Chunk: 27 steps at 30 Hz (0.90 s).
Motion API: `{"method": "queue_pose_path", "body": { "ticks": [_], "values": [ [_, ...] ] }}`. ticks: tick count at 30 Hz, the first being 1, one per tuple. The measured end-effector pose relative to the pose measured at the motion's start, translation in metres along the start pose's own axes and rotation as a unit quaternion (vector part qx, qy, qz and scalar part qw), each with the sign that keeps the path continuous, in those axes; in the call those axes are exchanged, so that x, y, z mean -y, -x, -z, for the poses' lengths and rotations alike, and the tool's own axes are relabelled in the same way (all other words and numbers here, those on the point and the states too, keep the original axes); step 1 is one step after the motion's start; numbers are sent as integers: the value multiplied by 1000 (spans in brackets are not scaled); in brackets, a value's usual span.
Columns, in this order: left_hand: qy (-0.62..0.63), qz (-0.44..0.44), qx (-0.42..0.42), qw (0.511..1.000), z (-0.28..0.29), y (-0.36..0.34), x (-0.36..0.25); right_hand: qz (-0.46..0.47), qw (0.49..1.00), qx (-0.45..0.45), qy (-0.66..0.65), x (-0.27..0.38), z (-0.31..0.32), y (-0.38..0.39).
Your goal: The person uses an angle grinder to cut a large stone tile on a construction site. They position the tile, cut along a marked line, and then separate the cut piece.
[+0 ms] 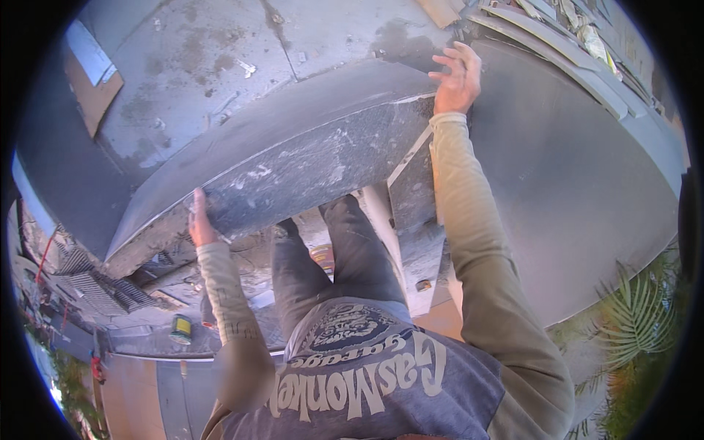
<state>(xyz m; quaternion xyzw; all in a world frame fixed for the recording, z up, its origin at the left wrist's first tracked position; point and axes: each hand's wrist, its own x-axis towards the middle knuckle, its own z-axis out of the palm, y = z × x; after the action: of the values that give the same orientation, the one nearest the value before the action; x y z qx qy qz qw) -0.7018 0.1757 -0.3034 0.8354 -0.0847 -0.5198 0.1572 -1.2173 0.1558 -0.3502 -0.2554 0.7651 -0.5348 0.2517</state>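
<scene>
A long dark grey slab-like piece with white smears on its near face stands in front of my legs. At its left end is my left hand, fingers pointing up and laid along the edge; it looks slightly blurred. My right hand is at the far right end, with its fingers apart and a little bent, nothing between them. Whether its palm touches the piece I cannot tell. Just right of that hand lies a large smooth grey sheet. A narrow pale strip slants below the right end.
Stacked sheets and scraps lie at the far right. Brown cardboard and a dark panel are at the left. A yellow-green can stands lower left, near dark grates. Green fronds edge the right. Debris dots the concrete floor.
</scene>
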Motion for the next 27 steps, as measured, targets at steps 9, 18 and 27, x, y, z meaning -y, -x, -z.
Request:
{"method": "queue_pose_path", "body": {
  "ticks": [9,18,27],
  "values": [
    [23,33,-20,999,6,-8,2,13,999,-30,19,-4,1,-4],
    [3,59,-122,991,39,-27,34,36,987,-51,148,11,-14,1],
    [-45,53,-163,984,1,-44,58,42,976,-39,211,2,-8,1]
  ]
}}
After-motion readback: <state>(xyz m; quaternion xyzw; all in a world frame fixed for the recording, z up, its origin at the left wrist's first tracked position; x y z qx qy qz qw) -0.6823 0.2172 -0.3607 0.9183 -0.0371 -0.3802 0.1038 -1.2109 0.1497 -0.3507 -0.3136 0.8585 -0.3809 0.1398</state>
